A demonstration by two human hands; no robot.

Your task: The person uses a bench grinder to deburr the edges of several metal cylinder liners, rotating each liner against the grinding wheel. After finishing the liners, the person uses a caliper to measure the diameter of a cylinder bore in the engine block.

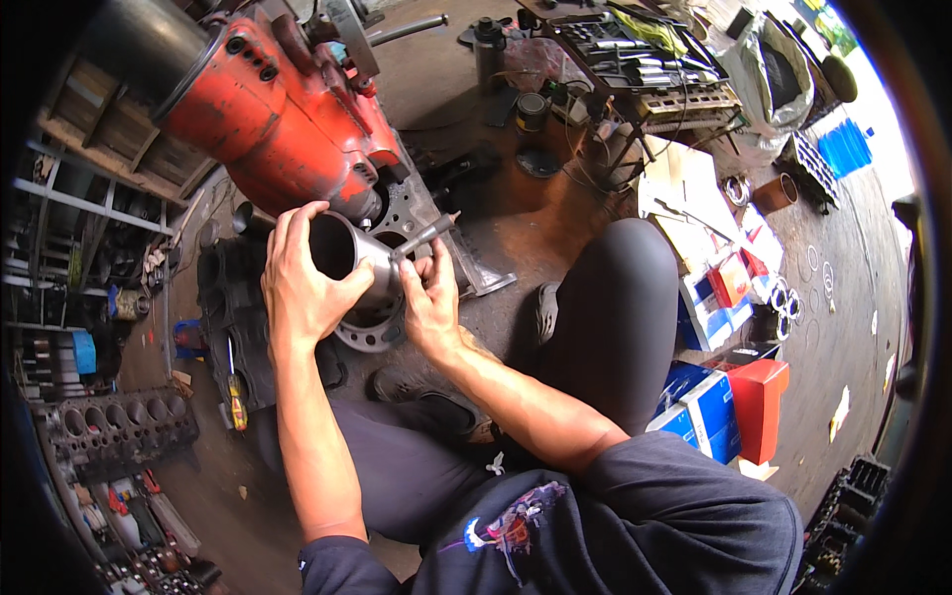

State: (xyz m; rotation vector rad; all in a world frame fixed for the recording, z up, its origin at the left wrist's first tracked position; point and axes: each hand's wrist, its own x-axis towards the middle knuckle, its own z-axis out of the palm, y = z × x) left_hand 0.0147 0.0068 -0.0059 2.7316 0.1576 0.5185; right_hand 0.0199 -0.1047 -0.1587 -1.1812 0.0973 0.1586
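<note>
My left hand (pixel 300 297) wraps round the rim of a grey metal cylinder sleeve (pixel 375 250), thumb on the near side and fingers over the far side. The sleeve's round mouth faces up and to the left. In my right hand (pixel 432 309), thumb and fingers pinch a slim, stepped grey metal rod-shaped tool (pixel 428 235); its exact kind is unclear. One end of the tool lies close to the sleeve's outer wall; whether they touch I cannot tell. Below the sleeve is a round metal flange with holes (pixel 369 338), partly covered by my hands.
A red machine (pixel 268 119) stands just beyond my hands, over a metal plate with holes (pixel 421 210). A yellow-handled screwdriver (pixel 236 402) and an engine block (pixel 119 426) are at left. Blue-and-white boxes (pixel 699 412), a red box (pixel 760 409) and a tool tray (pixel 635 55) are at right.
</note>
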